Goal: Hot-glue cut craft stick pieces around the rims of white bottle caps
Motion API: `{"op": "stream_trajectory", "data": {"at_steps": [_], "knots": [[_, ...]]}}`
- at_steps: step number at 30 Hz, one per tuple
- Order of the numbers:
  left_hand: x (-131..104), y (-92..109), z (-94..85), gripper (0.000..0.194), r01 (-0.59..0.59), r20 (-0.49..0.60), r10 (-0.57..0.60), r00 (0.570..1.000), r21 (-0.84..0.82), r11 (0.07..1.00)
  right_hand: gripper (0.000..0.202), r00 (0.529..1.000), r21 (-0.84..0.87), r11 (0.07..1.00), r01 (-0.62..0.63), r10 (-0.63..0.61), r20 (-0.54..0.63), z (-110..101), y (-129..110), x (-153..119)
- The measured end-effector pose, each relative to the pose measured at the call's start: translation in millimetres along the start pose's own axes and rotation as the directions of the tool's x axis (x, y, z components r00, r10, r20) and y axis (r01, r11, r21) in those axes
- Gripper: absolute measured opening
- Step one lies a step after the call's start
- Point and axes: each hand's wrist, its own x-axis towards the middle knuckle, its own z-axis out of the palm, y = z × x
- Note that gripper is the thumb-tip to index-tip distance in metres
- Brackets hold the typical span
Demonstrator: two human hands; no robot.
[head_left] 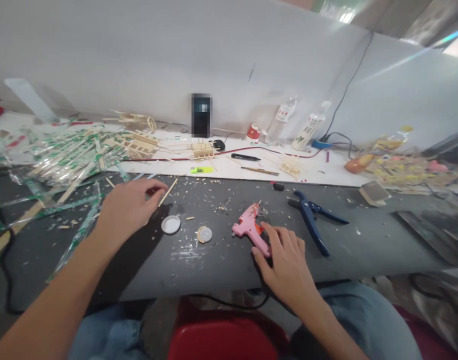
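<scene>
My left hand (129,205) is over the left part of the dark tabletop, thumb and fingertips pinched together at a thin wooden stick (168,192). A pink hot glue gun (247,223) lies on its side, nozzle pointing away from me. Around its handle are the thumb and fingers of my right hand (285,257). Between the hands sits a small round piece (204,234) with bits of wood along its left edge. Left of that is a white round lid (171,224), and a short wood offcut (190,218) lies nearby.
Blue-handled cutters (311,222) lie right of the glue gun. Wrapped stick bundles (71,157) cover the left side. Along the white back strip are small wooden models (202,148), a black pen (246,157) and plastic bottles (283,120). A red stool (225,340) is below.
</scene>
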Motion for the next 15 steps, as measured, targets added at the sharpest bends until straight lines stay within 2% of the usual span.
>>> {"op": "stream_trajectory", "data": {"at_steps": [3,6,9,12,15], "knots": [[13,-14,-0.5,0.025,0.073,0.002,-0.073,0.997,0.032,0.997,0.050,0.997,-0.059,0.995,-0.079,0.080,0.018,-18,38,13],[27,-24,1.6,0.026,0.063,0.055,-0.064,0.996,0.028,0.998,0.058,0.963,-0.145,0.958,-0.246,0.258,0.074,-47,105,36],[36,-34,-3.0,0.029,0.065,0.040,-0.065,0.997,0.014,0.998,0.083,0.935,-0.198,0.926,-0.322,0.344,0.088,-62,167,52],[34,-45,-14.8,0.034,0.140,-0.071,-0.139,0.988,0.005,0.990,0.099,0.915,-0.190,0.924,-0.332,0.365,0.173,-55,200,50],[31,-52,-20.1,0.036,0.173,-0.140,-0.175,0.975,-0.026,0.985,0.098,0.914,-0.152,0.939,-0.308,0.336,0.226,-39,211,40]]}}
